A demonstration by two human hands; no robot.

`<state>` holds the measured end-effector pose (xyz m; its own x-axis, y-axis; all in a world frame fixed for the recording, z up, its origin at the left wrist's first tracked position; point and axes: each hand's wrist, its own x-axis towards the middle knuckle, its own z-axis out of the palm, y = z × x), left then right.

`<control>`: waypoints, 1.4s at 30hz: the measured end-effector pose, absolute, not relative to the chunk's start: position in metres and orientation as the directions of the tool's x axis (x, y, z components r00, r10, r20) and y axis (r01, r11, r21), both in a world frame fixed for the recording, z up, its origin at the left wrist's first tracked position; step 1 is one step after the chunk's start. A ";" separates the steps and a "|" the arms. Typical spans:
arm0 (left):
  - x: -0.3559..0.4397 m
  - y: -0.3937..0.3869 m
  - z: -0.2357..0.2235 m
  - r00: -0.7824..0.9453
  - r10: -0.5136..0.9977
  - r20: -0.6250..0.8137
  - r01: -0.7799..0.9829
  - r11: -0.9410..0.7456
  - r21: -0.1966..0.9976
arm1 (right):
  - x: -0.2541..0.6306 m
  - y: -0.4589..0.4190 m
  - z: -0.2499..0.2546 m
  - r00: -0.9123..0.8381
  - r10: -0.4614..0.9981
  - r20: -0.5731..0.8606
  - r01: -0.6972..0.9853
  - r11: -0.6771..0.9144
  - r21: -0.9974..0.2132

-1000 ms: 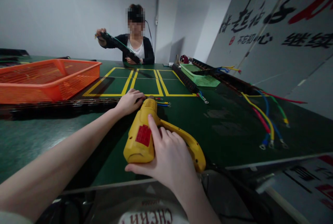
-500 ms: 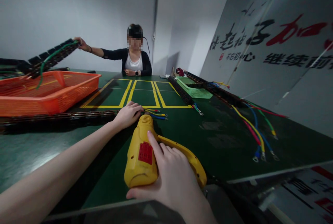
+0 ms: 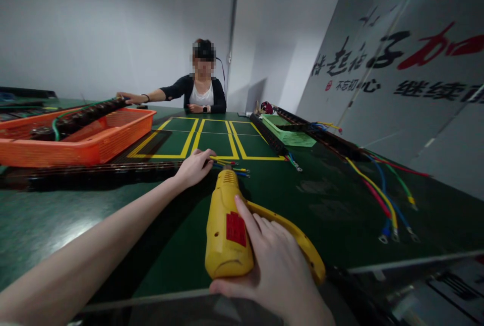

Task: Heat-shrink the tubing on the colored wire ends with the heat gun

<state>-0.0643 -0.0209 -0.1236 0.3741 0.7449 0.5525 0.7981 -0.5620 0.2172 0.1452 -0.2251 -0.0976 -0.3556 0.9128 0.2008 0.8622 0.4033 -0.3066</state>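
My right hand (image 3: 274,268) is wrapped round the handle of a yellow heat gun (image 3: 228,227) with a red label, whose nozzle points away from me at a bunch of coloured wires (image 3: 232,165). My left hand (image 3: 194,167) is closed over the end of a long black power strip (image 3: 94,172) lying across the green table, right where the wires come out. The wire ends lie just past the gun's nozzle.
An orange basket (image 3: 94,142) at the left holds another black strip with a green wire. A person sits at the far side, a hand reaching to that basket. A green tray (image 3: 289,134), more black strips and loose coloured wires (image 3: 385,192) lie to the right. Yellow tape lines mark the table (image 3: 317,200).
The person across the table has lowered the black strip into the orange basket. My right hand and the heat gun have shifted a little to the right. My left hand stays on the strip's end.
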 end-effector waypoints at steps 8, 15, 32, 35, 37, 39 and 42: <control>-0.063 0.002 -0.118 0.438 0.799 0.411 0.792 -0.560 0.244 | 0.130 -0.221 -0.104 -0.366 0.869 0.333 0.874 0.444 -0.198; -0.062 0.003 -0.124 0.285 0.858 0.428 0.803 -0.457 0.382 | 0.117 -0.216 -0.102 -0.374 0.871 0.319 0.879 0.442 -0.178; -0.060 -0.013 -0.126 0.221 0.841 0.493 0.843 -0.419 0.338 | 0.132 -0.211 -0.104 -0.375 0.860 0.346 0.879 0.449 -0.162; -0.059 -0.016 -0.127 0.213 0.826 0.521 0.838 -0.429 0.338 | 0.141 -0.211 -0.104 -0.367 0.859 0.357 0.889 0.437 -0.138; -0.058 -0.017 -0.126 0.211 0.821 0.531 0.832 -0.436 0.343 | 0.147 -0.212 -0.104 -0.348 0.860 0.373 0.897 0.421 -0.134; -0.058 -0.018 -0.126 0.205 0.818 0.537 0.830 -0.436 0.348 | 0.153 -0.213 -0.105 -0.320 0.864 0.389 0.910 0.394 -0.127; -0.058 -0.018 -0.127 0.202 0.818 0.539 0.829 -0.436 0.351 | 0.160 -0.214 -0.107 -0.293 0.861 0.415 0.926 0.365 -0.103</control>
<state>-0.0579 -0.0180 -0.1268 0.2017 0.8175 0.5394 0.8286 -0.4360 0.3511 0.1601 -0.2141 -0.1070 -0.2932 0.8612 0.4152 0.9255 0.3646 -0.1025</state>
